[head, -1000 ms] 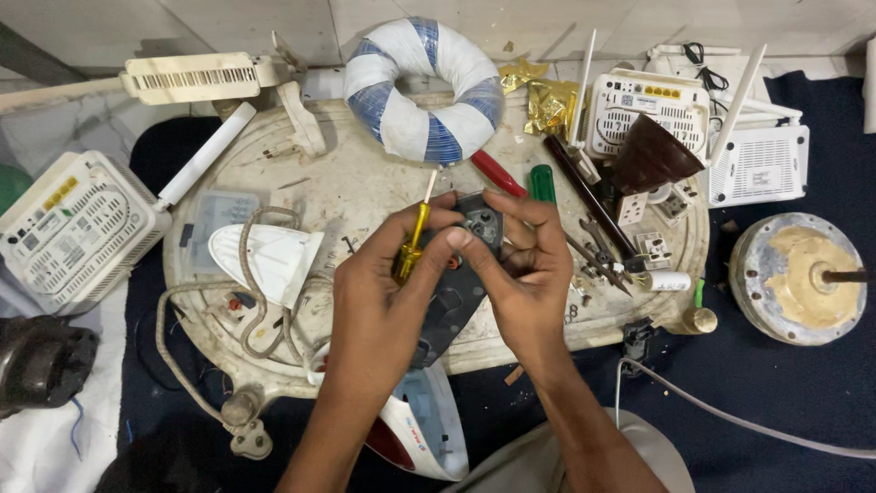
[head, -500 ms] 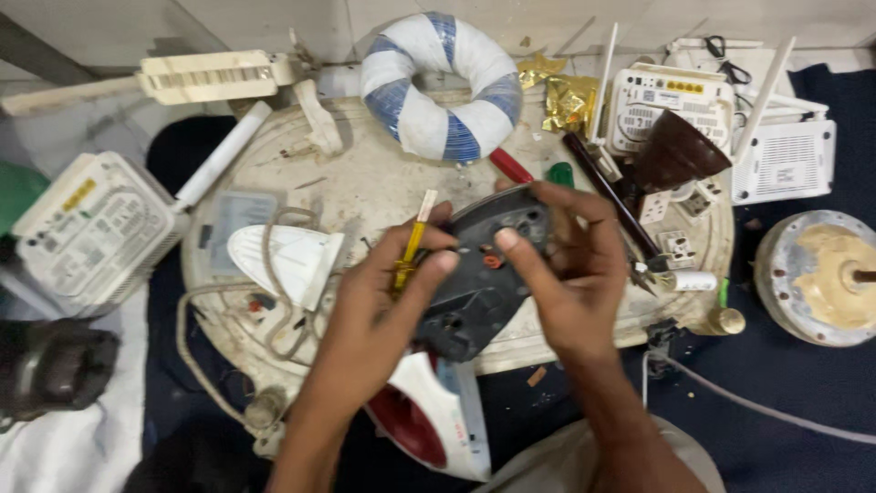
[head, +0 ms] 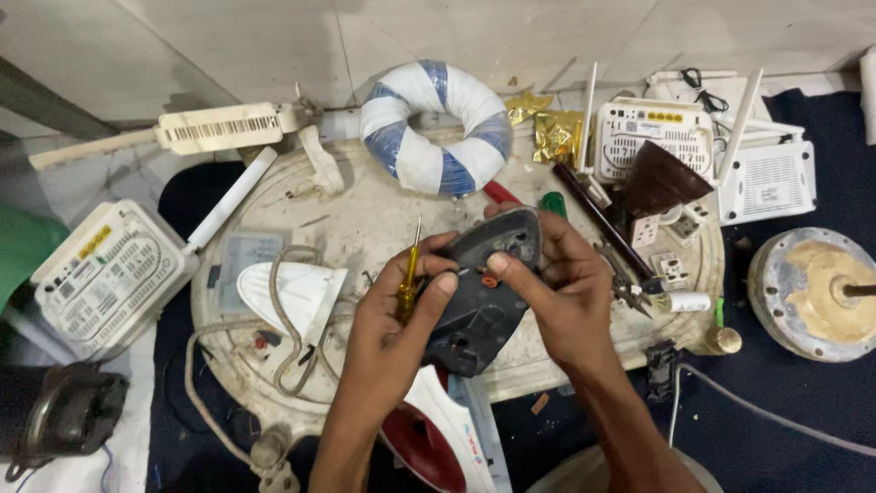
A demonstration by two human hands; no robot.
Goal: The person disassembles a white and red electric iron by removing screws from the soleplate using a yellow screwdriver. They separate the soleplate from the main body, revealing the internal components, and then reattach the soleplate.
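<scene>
My left hand grips a yellow-handled screwdriver, its shaft pointing up, while the thumb presses the dark grey iron soleplate. My right hand wraps around the soleplate's upper right edge and tip, thumb on its face near a small orange part. The soleplate is held tilted over the round, dirty white worktop. Below the hands lies the red and white iron body.
A blue-and-white wound ring sits at the worktop's back. A white iron cover and cord lie left. White routers, pliers, a motor part and a dark motor surround the area.
The view has shifted and the soleplate has been tilted more upright between both hands. My right thumb moved onto its face; the screwdriver stays in my left hand.
</scene>
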